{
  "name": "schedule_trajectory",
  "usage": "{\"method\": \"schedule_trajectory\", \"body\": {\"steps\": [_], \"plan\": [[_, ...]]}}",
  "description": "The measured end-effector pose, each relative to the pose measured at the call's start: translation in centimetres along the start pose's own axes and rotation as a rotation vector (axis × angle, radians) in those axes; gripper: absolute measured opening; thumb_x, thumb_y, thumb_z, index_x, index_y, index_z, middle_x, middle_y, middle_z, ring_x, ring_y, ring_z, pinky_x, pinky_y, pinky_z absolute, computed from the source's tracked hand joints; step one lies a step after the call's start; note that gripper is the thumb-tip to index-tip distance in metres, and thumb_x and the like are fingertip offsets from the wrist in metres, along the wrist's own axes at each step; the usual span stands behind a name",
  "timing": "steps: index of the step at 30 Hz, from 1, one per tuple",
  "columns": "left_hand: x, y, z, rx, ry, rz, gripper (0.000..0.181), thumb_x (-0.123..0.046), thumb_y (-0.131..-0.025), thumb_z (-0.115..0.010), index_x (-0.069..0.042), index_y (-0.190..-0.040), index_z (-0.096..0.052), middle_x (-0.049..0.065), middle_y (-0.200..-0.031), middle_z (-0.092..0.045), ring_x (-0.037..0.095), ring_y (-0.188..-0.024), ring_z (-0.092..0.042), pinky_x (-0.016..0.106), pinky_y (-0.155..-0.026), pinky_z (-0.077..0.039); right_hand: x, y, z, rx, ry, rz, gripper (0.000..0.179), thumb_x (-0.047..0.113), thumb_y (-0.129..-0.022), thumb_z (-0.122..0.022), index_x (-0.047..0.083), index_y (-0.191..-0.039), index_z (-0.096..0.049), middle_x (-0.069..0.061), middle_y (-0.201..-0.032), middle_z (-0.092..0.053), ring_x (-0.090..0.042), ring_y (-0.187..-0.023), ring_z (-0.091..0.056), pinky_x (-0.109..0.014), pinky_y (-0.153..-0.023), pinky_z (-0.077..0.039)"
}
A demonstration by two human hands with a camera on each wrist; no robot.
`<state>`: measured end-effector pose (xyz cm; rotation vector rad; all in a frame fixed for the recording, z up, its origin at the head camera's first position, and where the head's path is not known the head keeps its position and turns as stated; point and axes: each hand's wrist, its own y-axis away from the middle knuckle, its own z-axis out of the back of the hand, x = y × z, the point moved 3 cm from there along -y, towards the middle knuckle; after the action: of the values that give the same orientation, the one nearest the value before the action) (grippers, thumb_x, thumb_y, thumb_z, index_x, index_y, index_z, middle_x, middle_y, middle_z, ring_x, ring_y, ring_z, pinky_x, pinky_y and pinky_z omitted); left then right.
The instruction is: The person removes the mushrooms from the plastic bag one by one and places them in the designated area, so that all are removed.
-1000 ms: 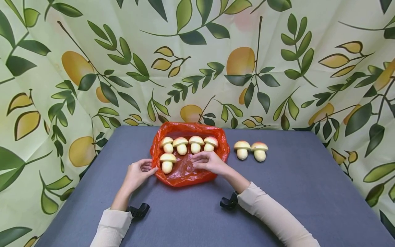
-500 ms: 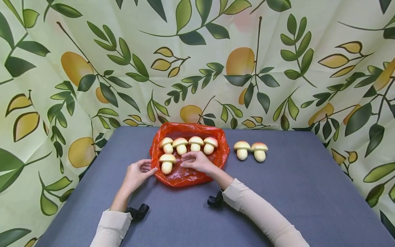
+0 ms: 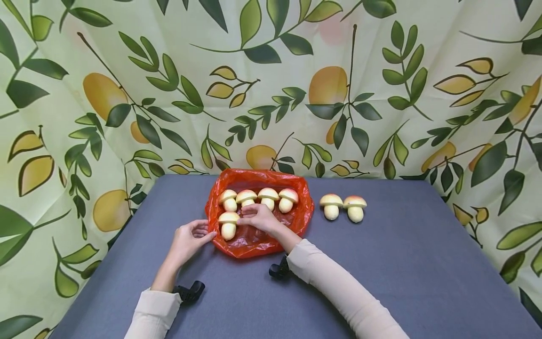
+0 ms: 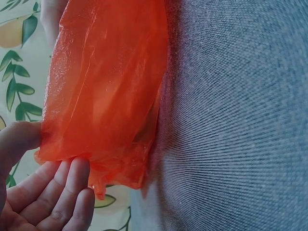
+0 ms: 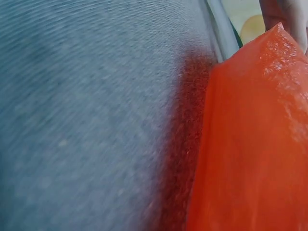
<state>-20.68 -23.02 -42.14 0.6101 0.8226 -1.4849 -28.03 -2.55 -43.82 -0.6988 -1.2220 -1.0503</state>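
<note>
A red plastic bag (image 3: pixel 296 226) lies wide open at the table's far side. Toy mushrooms with pale stems and yellow-red caps are inside: several in a back row, such as the rightmost mushroom (image 3: pixel 286 203), plus a front-left mushroom (image 3: pixel 228 226). My left hand (image 3: pixel 190 238) pinches the bag's left rim, thumb on one side and fingers on the other, as the left wrist view (image 4: pixel 57 197) also shows. Over the bag reaches my right hand (image 3: pixel 262 219), fingers slightly bent, thumb tip right at the front-left mushroom's cap. The bag's wall hides most of this hand in the right wrist view.
Two more toy mushrooms, a left one (image 3: pixel 331 205) and a right one (image 3: pixel 354 208), lie side by side on the grey table (image 3: pixel 406 263), right of the bag. A leaf-and-fruit patterned cloth (image 3: pixel 279 70) hangs behind the table's far edge.
My right hand has moved left across the bag, from its right half to the front-left mushroom. The left hand keeps its place at the rim, and the mushrooms lie as before.
</note>
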Motion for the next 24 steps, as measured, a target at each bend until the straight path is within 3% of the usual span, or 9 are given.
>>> {"method": "schedule_trajectory", "body": {"steps": [9, 24], "plan": [[0.1, -0.1, 0.0, 0.002, -0.001, 0.009, 0.036, -0.010, -0.082, -0.076, 0.008, -0.110, -0.065, 0.023, -0.095, -0.071, 0.006, -0.077, -0.064, 0.016, -0.071, -0.054, -0.6, -1.0, -0.4, -0.054, -0.003, -0.044, 0.050, 0.012, -0.079, -0.078, -0.005, -0.122, -0.061, -0.021, -0.123, -0.066, -0.032, -0.118, -0.062, -0.036, -0.098, -0.053], [0.1, -0.1, 0.0, -0.005, -0.019, 0.005, 0.035, -0.010, -0.082, -0.076, 0.008, -0.110, -0.065, 0.023, -0.095, -0.071, 0.008, -0.078, -0.065, 0.015, -0.070, -0.054, -1.0, -1.4, -1.7, -0.018, -0.015, -0.040, 0.052, 0.010, -0.077, -0.079, -0.006, -0.123, -0.061, -0.023, -0.122, -0.066, -0.031, -0.115, -0.065, -0.034, -0.097, -0.053]]}}
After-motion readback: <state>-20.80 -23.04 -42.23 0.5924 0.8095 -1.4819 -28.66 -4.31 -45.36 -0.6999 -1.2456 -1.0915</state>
